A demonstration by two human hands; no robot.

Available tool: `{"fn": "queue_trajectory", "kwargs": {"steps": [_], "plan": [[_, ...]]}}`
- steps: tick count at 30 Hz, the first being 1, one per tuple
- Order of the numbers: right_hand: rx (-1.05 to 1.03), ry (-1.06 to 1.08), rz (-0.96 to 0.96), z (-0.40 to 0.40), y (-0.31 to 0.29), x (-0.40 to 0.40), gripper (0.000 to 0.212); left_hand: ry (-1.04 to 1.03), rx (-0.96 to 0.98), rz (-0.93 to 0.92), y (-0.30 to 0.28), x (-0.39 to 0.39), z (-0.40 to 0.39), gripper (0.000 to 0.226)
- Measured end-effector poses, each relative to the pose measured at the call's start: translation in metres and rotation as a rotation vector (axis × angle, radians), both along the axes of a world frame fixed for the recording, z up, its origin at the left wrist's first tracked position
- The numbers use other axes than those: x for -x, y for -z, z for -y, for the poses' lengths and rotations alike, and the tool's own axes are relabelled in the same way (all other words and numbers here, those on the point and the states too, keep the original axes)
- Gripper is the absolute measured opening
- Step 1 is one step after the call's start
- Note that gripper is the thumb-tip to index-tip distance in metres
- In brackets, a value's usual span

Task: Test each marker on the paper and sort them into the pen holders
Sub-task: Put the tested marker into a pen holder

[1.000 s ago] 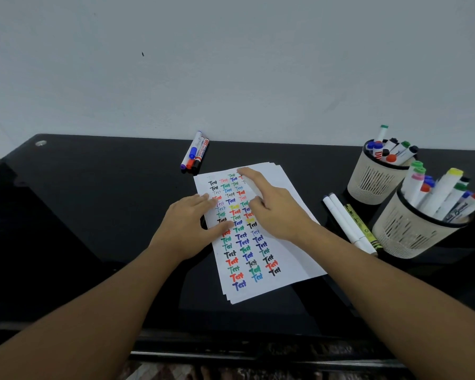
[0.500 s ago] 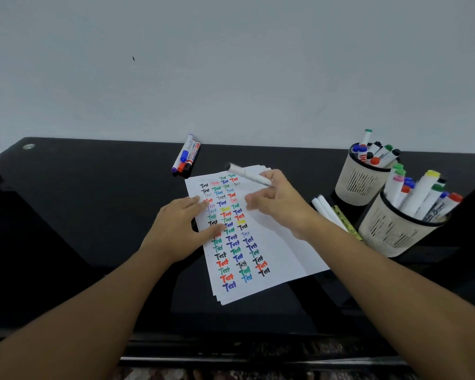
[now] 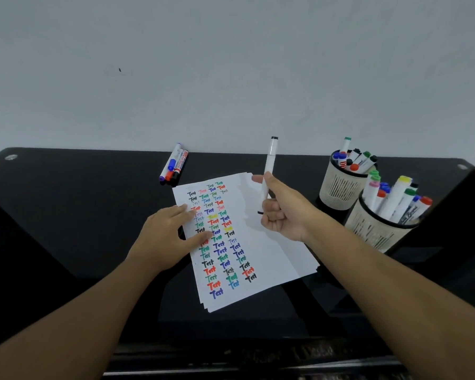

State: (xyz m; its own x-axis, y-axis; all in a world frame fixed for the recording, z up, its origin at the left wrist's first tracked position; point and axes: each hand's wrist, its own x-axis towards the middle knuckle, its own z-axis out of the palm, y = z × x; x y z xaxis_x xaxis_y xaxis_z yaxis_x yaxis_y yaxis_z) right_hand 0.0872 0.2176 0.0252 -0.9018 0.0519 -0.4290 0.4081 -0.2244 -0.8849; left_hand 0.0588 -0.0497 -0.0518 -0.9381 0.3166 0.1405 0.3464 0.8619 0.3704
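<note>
A stack of white paper point(image 3: 269, 248) covered with coloured "Test" words lies on the black table point(image 3: 66, 215). My left hand point(image 3: 167, 234) rests flat on the sheet's left edge, fingers straight. My right hand point(image 3: 283, 212) holds a white marker point(image 3: 269, 165) upright above the paper's top right part, gripped between thumb and curled fingers; its cap is on. Two cream pen holders stand at the right: the far holder point(image 3: 340, 187) and the near holder point(image 3: 373, 229), both full of markers.
Three markers point(image 3: 174, 165) lie side by side near the table's back edge, left of the paper. A grey wall rises behind the table. A dark object point(image 3: 455, 215) crosses the right edge beside the near holder.
My right hand left the paper, picked up a white marker and lifted it from lying flat to standing upright. My left hand stayed on the sheet.
</note>
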Motion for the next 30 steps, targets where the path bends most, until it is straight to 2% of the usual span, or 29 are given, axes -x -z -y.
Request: {"fn": "queue_trajectory", "kwargs": {"steps": [4,7,10,13,18,20,22,24,30], "plan": [[0.125,0.02,0.068,-0.01,-0.003,-0.003,0.034,-0.001,-0.02,-0.001,0.001,0.0,0.001,0.091],[0.326,0.079,0.059,-0.013,-0.008,-0.005,0.017,-0.004,-0.028,0.004,0.001,0.001,0.001,0.09],[0.299,0.077,0.008,-0.014,-0.019,-0.006,0.016,-0.009,-0.036,0.004,0.002,0.001,0.0,0.089],[0.032,-0.006,-0.103,-0.018,-0.038,-0.009,0.028,-0.008,-0.037,-0.009,0.002,0.002,0.0,0.087],[-0.763,0.021,-0.336,-0.037,-0.071,0.001,0.036,-0.013,-0.049,-0.008,0.005,0.003,0.002,0.086],[-0.967,0.072,-0.428,-0.051,-0.083,0.005,0.029,-0.013,-0.054,-0.003,0.006,0.003,0.002,0.086],[-1.086,0.127,-0.485,-0.067,-0.096,0.006,0.019,-0.018,-0.047,0.0,0.006,0.004,0.002,0.087],[-1.182,0.184,-0.507,-0.086,-0.106,0.006,0.019,-0.021,-0.041,0.003,0.006,0.004,0.002,0.087],[-1.288,0.301,-0.406,-0.137,-0.113,0.005,0.021,-0.011,-0.036,0.008,0.006,0.005,0.002,0.088]]}}
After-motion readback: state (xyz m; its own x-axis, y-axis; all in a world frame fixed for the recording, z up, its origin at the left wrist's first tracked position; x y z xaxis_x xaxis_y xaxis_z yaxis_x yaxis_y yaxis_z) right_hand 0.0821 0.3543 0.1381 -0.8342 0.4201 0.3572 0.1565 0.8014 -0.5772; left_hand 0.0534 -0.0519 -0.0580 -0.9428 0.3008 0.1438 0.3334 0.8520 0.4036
